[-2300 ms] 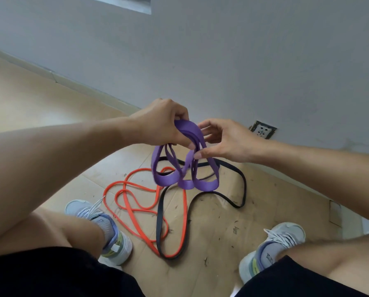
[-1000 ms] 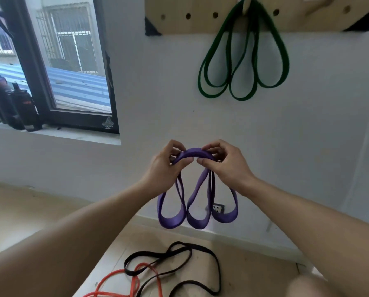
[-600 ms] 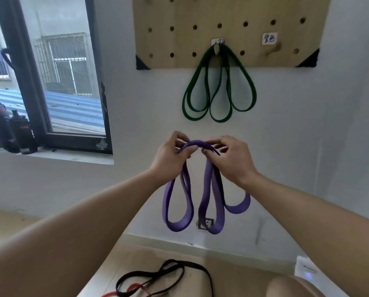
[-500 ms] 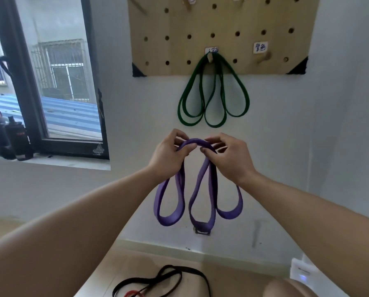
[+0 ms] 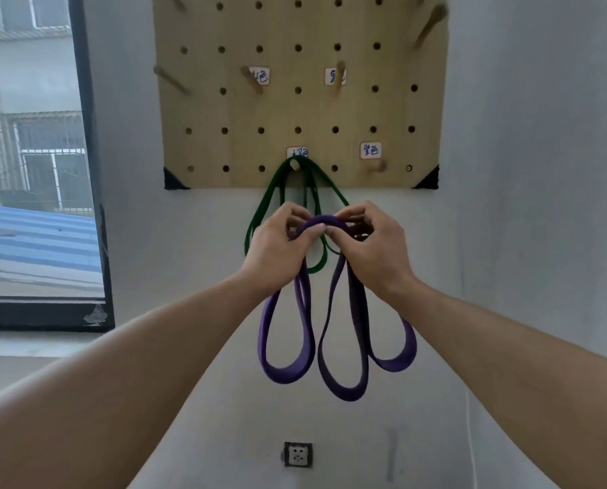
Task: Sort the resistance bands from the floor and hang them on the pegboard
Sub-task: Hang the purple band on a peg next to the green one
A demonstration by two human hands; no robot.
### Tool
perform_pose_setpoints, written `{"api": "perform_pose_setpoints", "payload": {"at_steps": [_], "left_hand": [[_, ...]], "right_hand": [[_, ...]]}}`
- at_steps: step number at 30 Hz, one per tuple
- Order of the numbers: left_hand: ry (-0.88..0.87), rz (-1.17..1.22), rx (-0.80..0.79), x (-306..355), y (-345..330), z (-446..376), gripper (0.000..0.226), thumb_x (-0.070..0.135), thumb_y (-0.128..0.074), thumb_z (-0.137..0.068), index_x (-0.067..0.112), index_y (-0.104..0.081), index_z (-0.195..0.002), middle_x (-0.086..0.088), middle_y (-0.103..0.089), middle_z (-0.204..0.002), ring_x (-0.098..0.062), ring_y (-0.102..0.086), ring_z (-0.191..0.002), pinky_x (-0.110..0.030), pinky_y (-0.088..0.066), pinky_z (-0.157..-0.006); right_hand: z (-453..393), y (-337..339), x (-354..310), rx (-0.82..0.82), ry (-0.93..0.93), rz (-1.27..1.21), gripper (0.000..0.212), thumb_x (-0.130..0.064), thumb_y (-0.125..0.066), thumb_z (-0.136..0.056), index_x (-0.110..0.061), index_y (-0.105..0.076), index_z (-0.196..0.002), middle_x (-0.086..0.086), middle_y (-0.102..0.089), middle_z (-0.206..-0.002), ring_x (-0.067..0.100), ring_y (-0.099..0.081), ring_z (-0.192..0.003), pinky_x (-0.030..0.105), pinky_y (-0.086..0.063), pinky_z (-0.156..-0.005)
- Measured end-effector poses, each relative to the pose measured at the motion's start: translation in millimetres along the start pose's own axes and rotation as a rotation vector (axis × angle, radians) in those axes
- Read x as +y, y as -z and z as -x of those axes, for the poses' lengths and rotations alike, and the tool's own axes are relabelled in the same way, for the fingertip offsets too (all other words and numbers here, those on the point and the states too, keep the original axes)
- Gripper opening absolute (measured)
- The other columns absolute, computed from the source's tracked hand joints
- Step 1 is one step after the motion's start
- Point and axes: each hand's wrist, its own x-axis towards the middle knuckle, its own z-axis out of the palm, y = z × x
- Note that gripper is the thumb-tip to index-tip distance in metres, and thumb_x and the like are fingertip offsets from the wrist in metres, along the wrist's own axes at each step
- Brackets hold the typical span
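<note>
A purple resistance band [image 5: 288,368], folded into three hanging loops, is held up in front of the wall. My left hand [image 5: 277,248] and my right hand [image 5: 372,248] both pinch its gathered top, side by side. Above them is the wooden pegboard [image 5: 295,111] with several pegs and small labels. A green band [image 5: 281,185] hangs from a lower middle peg, partly hidden behind my hands. A bare peg [image 5: 379,166] sticks out at the lower right under a label [image 5: 371,150].
A dark-framed window [image 5: 41,171] is on the left with a sill below it. A wall socket [image 5: 298,454] sits low on the white wall. Other bare pegs stick out higher on the board.
My view has risen from the floor to the pegboard. Both hands have lifted the purple band up in front of the green band. The red and black bands on the floor are out of view.
</note>
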Motion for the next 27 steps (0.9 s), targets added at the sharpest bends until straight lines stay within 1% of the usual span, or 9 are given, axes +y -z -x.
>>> {"api": "perform_pose_setpoints", "payload": {"at_steps": [2, 6, 10, 12, 16, 19, 23, 25, 27], "left_hand": [[-0.061, -0.071, 0.026, 6.2, -11.4, -17.0, 0.023, 0.041, -0.066, -0.095, 0.028, -0.067, -0.115, 0.011, -0.069, -0.1, -0.003, -0.064, -0.087, -0.016, -0.054, -0.072], [-0.139, -0.134, 0.095, 17.5, -40.2, -48.0, 0.025, 0.037, -0.066, -0.095, 0.03, -0.072, -0.118, 0.011, -0.069, -0.102, -0.007, -0.065, -0.089, -0.033, -0.058, -0.081], [-0.088, -0.005, 0.095, 33.8, -70.7, -80.7, 0.017, 0.028, -0.067, -0.096, 0.021, -0.076, -0.109, 0.0, -0.075, -0.089, -0.016, -0.071, -0.077, -0.039, -0.061, -0.073], [-0.043, 0.042, 0.089, 38.6, -84.4, -98.6, 0.016, 0.026, -0.066, -0.096, 0.018, -0.077, -0.105, -0.007, -0.077, -0.09, -0.02, -0.071, -0.079, -0.032, -0.058, -0.071], [0.013, 0.168, 0.134, 42.3, -109.2, -126.8, 0.012, 0.026, -0.069, -0.095, 0.021, -0.078, -0.088, -0.004, -0.073, -0.075, -0.019, -0.063, -0.065, -0.038, -0.058, -0.067], [-0.022, 0.18, 0.225, 38.8, -119.7, -136.5, 0.02, 0.022, -0.066, -0.097, 0.025, -0.073, -0.078, -0.001, -0.067, -0.066, -0.017, -0.058, -0.06, -0.019, -0.045, -0.053], [-0.042, 0.164, 0.299, 22.7, -119.0, -144.2, 0.019, 0.023, -0.065, -0.097, 0.013, -0.079, -0.09, -0.006, -0.074, -0.071, -0.024, -0.07, -0.069, -0.028, -0.051, -0.06], [-0.059, 0.156, 0.321, 20.3, -120.6, -147.4, 0.018, 0.022, -0.065, -0.097, 0.014, -0.08, -0.092, -0.001, -0.073, -0.07, -0.018, -0.069, -0.067, -0.026, -0.052, -0.059], [-0.079, 0.15, 0.349, 23.8, -124.3, -149.2, 0.017, 0.02, -0.064, -0.097, 0.016, -0.078, -0.089, 0.004, -0.07, -0.068, -0.011, -0.066, -0.063, -0.016, -0.048, -0.053]], "right_hand": [[-14.7, 11.9, 6.0, 0.057, 0.023, 0.041, 0.02, -0.028, -0.079, -0.091, -0.021, -0.069, -0.106, -0.009, -0.072, -0.096, 0.006, -0.069, -0.09, 0.024, -0.059, -0.082], [-45.3, 34.9, 16.8, 0.155, 0.101, 0.127, 0.02, -0.025, -0.079, -0.091, -0.026, -0.072, -0.109, -0.011, -0.073, -0.098, 0.004, -0.068, -0.093, 0.016, -0.055, -0.084], [-79.3, 54.7, 30.1, 0.242, 0.147, 0.242, 0.02, -0.022, -0.078, -0.091, -0.021, -0.076, -0.111, -0.01, -0.075, -0.101, 0.001, -0.066, -0.09, 0.005, -0.047, -0.083], [-96.2, 63.2, 37.0, 0.244, 0.136, 0.273, 0.021, -0.021, -0.077, -0.091, -0.021, -0.077, -0.112, -0.009, -0.075, -0.104, 0.002, -0.066, -0.094, 0.005, -0.046, -0.085], [-124.8, 74.9, 47.6, 0.218, 0.145, 0.322, 0.018, -0.019, -0.073, -0.093, -0.022, -0.076, -0.111, -0.011, -0.075, -0.105, 0.002, -0.065, -0.096, 0.003, -0.043, -0.085], [-140.7, 73.0, 49.5, 0.199, 0.172, 0.3, 0.015, -0.016, -0.071, -0.094, -0.022, -0.075, -0.107, -0.012, -0.073, -0.102, 0.004, -0.066, -0.097, 0.009, -0.048, -0.086], [-154.8, 60.0, 56.4, 0.161, 0.237, 0.282, 0.015, -0.013, -0.072, -0.092, -0.018, -0.076, -0.106, -0.011, -0.073, -0.099, 0.01, -0.07, -0.094, 0.034, -0.058, -0.089], [-160.8, 58.5, 60.9, 0.164, 0.244, 0.269, 0.016, -0.013, -0.072, -0.092, -0.017, -0.076, -0.107, -0.012, -0.074, -0.098, 0.007, -0.07, -0.092, 0.033, -0.058, -0.088], [-165.6, 59.0, 63.9, 0.17, 0.262, 0.258, 0.017, -0.013, -0.072, -0.091, -0.016, -0.077, -0.108, -0.013, -0.074, -0.098, -0.001, -0.069, -0.092, 0.024, -0.057, -0.087]]}}
